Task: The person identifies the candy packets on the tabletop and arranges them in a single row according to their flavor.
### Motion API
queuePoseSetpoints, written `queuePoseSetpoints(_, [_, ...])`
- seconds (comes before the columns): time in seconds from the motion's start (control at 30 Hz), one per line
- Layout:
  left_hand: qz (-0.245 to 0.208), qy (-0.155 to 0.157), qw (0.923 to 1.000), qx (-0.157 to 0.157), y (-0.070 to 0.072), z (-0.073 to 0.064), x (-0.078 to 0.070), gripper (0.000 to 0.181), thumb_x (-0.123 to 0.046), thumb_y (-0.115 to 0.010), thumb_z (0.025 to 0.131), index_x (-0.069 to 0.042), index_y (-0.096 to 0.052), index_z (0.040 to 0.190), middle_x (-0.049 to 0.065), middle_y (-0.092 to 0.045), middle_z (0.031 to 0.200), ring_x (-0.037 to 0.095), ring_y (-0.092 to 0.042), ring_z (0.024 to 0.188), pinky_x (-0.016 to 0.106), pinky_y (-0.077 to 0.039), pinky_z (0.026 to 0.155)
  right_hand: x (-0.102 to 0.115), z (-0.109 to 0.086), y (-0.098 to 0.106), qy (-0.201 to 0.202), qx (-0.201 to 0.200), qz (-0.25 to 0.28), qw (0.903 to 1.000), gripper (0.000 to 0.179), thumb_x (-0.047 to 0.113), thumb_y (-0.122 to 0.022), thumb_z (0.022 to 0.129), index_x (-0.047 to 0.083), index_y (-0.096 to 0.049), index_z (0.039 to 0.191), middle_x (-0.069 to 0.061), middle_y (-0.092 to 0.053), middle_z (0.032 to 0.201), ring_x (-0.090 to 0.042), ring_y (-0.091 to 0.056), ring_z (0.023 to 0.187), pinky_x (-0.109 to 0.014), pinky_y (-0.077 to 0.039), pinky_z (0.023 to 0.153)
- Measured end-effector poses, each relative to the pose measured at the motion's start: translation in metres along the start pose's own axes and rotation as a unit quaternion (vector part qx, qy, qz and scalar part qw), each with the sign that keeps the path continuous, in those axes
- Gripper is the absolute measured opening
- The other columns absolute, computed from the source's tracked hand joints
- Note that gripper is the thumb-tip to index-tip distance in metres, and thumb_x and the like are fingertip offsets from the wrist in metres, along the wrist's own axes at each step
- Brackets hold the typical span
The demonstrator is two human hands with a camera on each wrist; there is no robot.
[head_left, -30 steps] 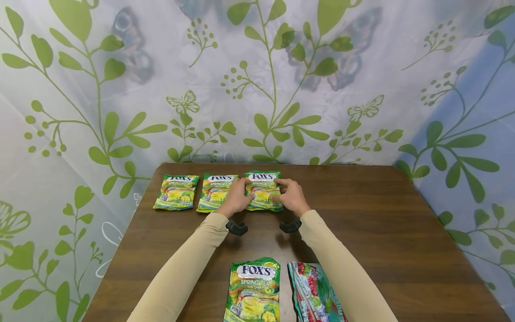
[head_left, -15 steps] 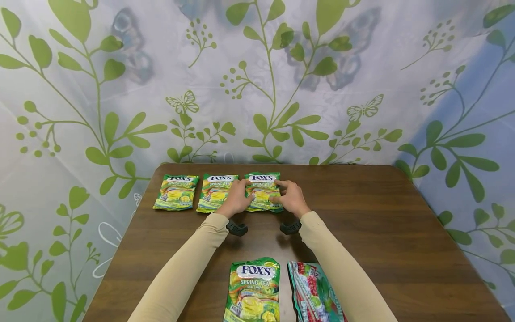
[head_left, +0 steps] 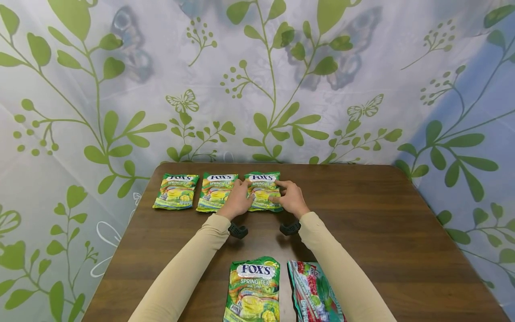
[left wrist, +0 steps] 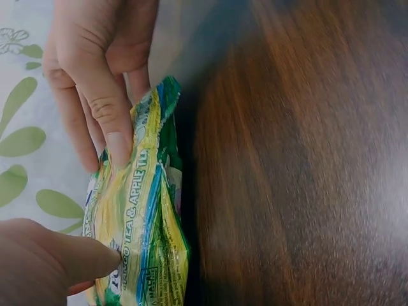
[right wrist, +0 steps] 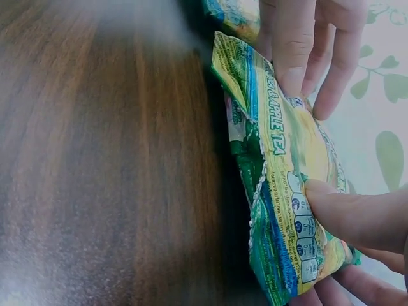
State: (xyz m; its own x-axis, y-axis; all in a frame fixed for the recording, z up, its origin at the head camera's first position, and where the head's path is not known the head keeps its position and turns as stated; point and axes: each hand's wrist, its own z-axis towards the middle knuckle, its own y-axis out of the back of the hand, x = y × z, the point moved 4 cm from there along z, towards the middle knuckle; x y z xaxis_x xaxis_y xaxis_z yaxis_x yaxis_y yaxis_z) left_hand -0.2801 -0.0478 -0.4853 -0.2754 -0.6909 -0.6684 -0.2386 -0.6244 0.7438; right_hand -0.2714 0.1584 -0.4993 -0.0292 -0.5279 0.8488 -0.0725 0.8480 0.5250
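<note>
Three green-and-yellow Fox's Spring Tea candy packets lie in a row along the far side of the table. My left hand (head_left: 236,199) and right hand (head_left: 293,199) hold the rightmost candy packet (head_left: 262,190) by its two sides, thumbs on its printed face. In the left wrist view the left thumb (left wrist: 89,255) presses the crinkled candy packet (left wrist: 143,210); the right wrist view has the right thumb (right wrist: 347,210) on the face and fingers under the edge. The left forearm side overlaps part of the middle candy packet (head_left: 214,197). Farthest left lies another candy packet (head_left: 175,194).
Closer to me, a larger Fox's Spring Tea bag (head_left: 252,290) lies face up. Beside it a red-and-teal candy bag (head_left: 315,290) is partly hidden by the right sleeve. A leaf-patterned curtain (head_left: 257,89) hangs behind the brown wooden table (head_left: 362,223).
The left hand has shifted very slightly right and toward me, and the held packet sits a touch nearer than a second ago. The right hand has barely moved.
</note>
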Motion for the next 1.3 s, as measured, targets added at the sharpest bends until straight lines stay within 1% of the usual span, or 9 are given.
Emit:
queuePoseSetpoints(0.17, [0.021,-0.002,0.9998,0.006,0.000,-0.001,0.000,0.051,-0.008,-0.063,0.111,0.007,-0.048,0.157,0.029,-0.045,0.141,0.031,-0.059,0.094,0.045,-0.052,0.081,0.002,0.000,0.000,0.000,-0.001,-0.019,0.9998,0.070,0.015,-0.087,0.097,0.003,-0.056,0.159,-0.025,-0.047,0.162,-0.042,-0.065,0.127,-0.051,-0.061,0.092])
queuePoseSetpoints(0.4, [0.048,-0.027,0.9985,0.004,0.001,-0.004,-0.004,0.046,-0.009,-0.061,0.112,0.008,-0.051,0.154,0.026,-0.046,0.135,0.030,-0.055,0.094,0.045,-0.050,0.080,0.005,-0.001,0.001,0.013,-0.014,-0.047,0.9987,0.068,0.016,-0.087,0.098,0.000,-0.057,0.157,-0.025,-0.047,0.161,-0.042,-0.067,0.123,-0.051,-0.061,0.093])
queuePoseSetpoints(0.63, [0.051,-0.051,0.9972,-0.021,0.003,-0.006,-0.009,0.042,-0.010,-0.063,0.110,0.009,-0.056,0.147,0.025,-0.048,0.137,0.035,-0.053,0.107,0.050,-0.051,0.087,0.008,-0.004,0.005,0.024,-0.036,-0.054,0.9976,0.068,0.019,-0.089,0.096,0.000,-0.060,0.155,-0.026,-0.050,0.160,-0.043,-0.070,0.117,-0.051,-0.063,0.091])
queuePoseSetpoints(0.87, [0.009,-0.108,0.9921,-0.064,-0.026,0.022,0.031,0.050,-0.021,-0.065,0.107,0.000,-0.056,0.151,0.019,-0.049,0.135,0.030,-0.048,0.103,0.047,-0.045,0.078,0.015,-0.013,0.009,0.036,-0.059,-0.057,0.9960,0.069,0.019,-0.089,0.096,-0.004,-0.060,0.153,-0.029,-0.053,0.156,-0.043,-0.074,0.114,-0.051,-0.064,0.089])
queuePoseSetpoints(1.0, [0.023,-0.121,0.9907,-0.057,-0.018,0.006,0.016,0.051,-0.025,-0.063,0.110,0.002,-0.054,0.152,0.019,-0.050,0.134,0.029,-0.051,0.104,0.044,-0.048,0.077,0.020,-0.023,0.011,0.039,-0.071,-0.044,0.9957,0.071,0.019,-0.090,0.094,-0.004,-0.059,0.153,-0.029,-0.054,0.155,-0.044,-0.074,0.114,-0.051,-0.064,0.088])
queuePoseSetpoints(1.1, [0.019,-0.139,0.9883,-0.061,-0.017,-0.002,0.013,0.051,-0.027,-0.064,0.111,0.000,-0.054,0.153,0.017,-0.051,0.133,0.027,-0.052,0.104,0.045,-0.050,0.078,0.023,-0.032,0.012,0.042,-0.069,-0.034,0.9961,0.074,0.020,-0.092,0.094,-0.003,-0.058,0.155,-0.028,-0.055,0.156,-0.045,-0.073,0.116,-0.052,-0.064,0.087])
queuePoseSetpoints(1.13, [0.005,-0.144,0.9877,-0.062,-0.021,0.000,0.020,0.052,-0.028,-0.065,0.111,-0.002,-0.054,0.154,0.016,-0.052,0.133,0.025,-0.053,0.103,0.044,-0.050,0.078,0.025,-0.035,0.013,0.044,-0.067,-0.032,0.9963,0.075,0.021,-0.092,0.093,-0.002,-0.058,0.155,-0.027,-0.055,0.156,-0.044,-0.073,0.117,-0.052,-0.064,0.087])
queuePoseSetpoints(1.2, [-0.003,-0.151,0.9864,-0.064,-0.019,-0.005,0.019,0.053,-0.030,-0.066,0.111,-0.005,-0.054,0.156,0.015,-0.052,0.135,0.024,-0.054,0.102,0.045,-0.052,0.078,0.028,-0.041,0.013,0.047,-0.061,-0.032,0.9965,0.077,0.023,-0.093,0.093,0.000,-0.057,0.157,-0.025,-0.054,0.158,-0.044,-0.071,0.119,-0.053,-0.064,0.088])
queuePoseSetpoints(1.3, [0.010,-0.163,0.9838,-0.075,-0.014,-0.012,0.013,0.052,-0.028,-0.067,0.111,-0.005,-0.055,0.156,0.018,-0.053,0.132,0.025,-0.055,0.095,0.046,-0.051,0.071,0.036,-0.051,0.015,0.050,-0.054,-0.031,0.9968,0.080,0.026,-0.094,0.091,0.004,-0.056,0.159,-0.023,-0.054,0.160,-0.045,-0.070,0.123,-0.055,-0.062,0.091])
